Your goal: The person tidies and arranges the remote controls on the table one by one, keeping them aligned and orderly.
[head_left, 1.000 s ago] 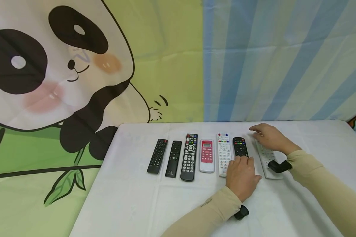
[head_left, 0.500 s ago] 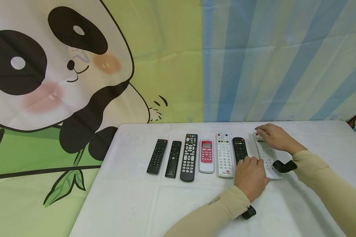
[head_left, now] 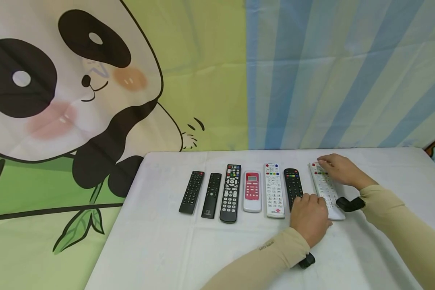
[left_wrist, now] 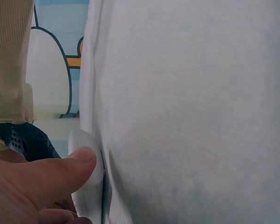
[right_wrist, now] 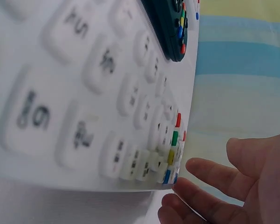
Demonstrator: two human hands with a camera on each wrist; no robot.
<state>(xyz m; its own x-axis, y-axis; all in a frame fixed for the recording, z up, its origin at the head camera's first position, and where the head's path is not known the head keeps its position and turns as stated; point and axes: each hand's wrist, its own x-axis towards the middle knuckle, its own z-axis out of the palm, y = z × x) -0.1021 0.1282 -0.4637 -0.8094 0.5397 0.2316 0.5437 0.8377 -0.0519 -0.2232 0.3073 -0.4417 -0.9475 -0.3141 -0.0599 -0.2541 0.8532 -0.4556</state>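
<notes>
A white remote control (head_left: 325,189) lies at the right end of a row of remotes on the white-covered table. My left hand (head_left: 309,219) is at its near end; in the left wrist view the straight thumb (left_wrist: 86,156) rests against the white remote's rounded end (left_wrist: 91,196), other fingers mostly hidden. At the far end is my right hand (head_left: 342,171). From the right wrist, its relaxed fingers (right_wrist: 205,198) appear at the far corner by the coloured buttons, thumb apart. A black remote (head_left: 293,185) lies left of it, its near end partly hidden by the left hand.
Leftward in the row are another white remote (head_left: 274,191), a white remote with a pink face (head_left: 252,191), a long black one (head_left: 230,193) and two slimmer black ones (head_left: 212,195). Behind the table (head_left: 159,241) hangs a printed panda cloth (head_left: 210,80).
Both hands have moved right, the left from beside the black remote to the white remote's near end. The right hand now uncovers more of its far end.
</notes>
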